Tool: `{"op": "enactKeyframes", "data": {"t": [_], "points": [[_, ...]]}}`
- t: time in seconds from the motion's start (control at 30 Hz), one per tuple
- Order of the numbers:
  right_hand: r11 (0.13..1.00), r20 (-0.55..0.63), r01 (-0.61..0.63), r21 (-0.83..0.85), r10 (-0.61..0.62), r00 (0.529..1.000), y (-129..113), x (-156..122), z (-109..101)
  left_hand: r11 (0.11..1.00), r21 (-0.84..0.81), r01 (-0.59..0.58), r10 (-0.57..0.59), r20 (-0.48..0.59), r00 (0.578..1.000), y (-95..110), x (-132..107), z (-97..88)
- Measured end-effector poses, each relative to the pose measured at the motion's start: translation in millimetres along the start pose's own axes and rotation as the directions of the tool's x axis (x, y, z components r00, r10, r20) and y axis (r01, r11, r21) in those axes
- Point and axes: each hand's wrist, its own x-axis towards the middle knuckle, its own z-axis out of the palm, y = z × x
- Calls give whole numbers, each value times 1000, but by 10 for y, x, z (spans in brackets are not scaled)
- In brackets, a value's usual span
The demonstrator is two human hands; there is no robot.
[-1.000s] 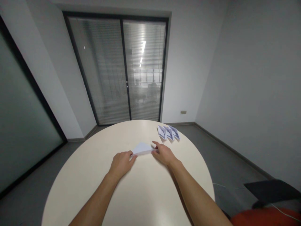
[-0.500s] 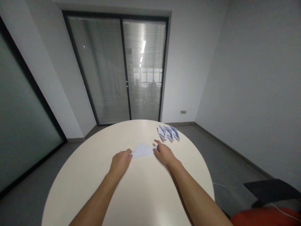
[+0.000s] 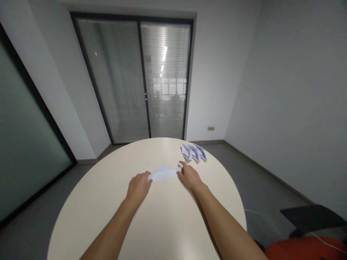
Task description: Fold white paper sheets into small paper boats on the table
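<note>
A folded white paper (image 3: 164, 173) lies on the round cream table (image 3: 162, 224), between my two hands. My left hand (image 3: 138, 187) pinches its left end with curled fingers. At the paper's right end my right hand (image 3: 189, 176) presses down, fingers bent on the edge. Three folded printed papers (image 3: 193, 152) lie in a row at the table's far right, apart from both hands.
A sliding glass door with blinds (image 3: 141, 79) stands behind the table. A frosted glass wall (image 3: 24, 144) runs along the left. At the lower right are a black chair part (image 3: 311, 216), an orange object (image 3: 306, 249) and a white cable on the grey floor.
The paper went from a raised triangular flap to lying flatter and narrower. Both hands shifted slightly along its ends.
</note>
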Motion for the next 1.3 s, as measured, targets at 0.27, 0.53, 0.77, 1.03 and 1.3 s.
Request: {"op": "enactKeyframes", "data": {"t": [0.27, 0.53, 0.77, 1.03, 1.3], "points": [[1000, -15, 5, -7, -5, 1000, 15, 3, 14, 998, 26, 59, -59, -6, 998, 5, -23, -12], [948, -91, 309, -73, -315, 945, -37, -13, 24, 995, 32, 94, -94, 4, 996, 45, -10, -20], [705, 138, 697, 133, -709, 691, -329, -213, 124, 995, 0, 102, -102, -3, 995, 144, -16, -81], [759, 216, 619, 200, -651, 728, -267, -188, 102, 998, -33, -46, 41, -126, 991, 159, -38, -50], [780, 216, 586, 220, -625, 750, -249, -156, 139, 983, -121, -139, 140, -3, 990, 349, -115, -16]]}}
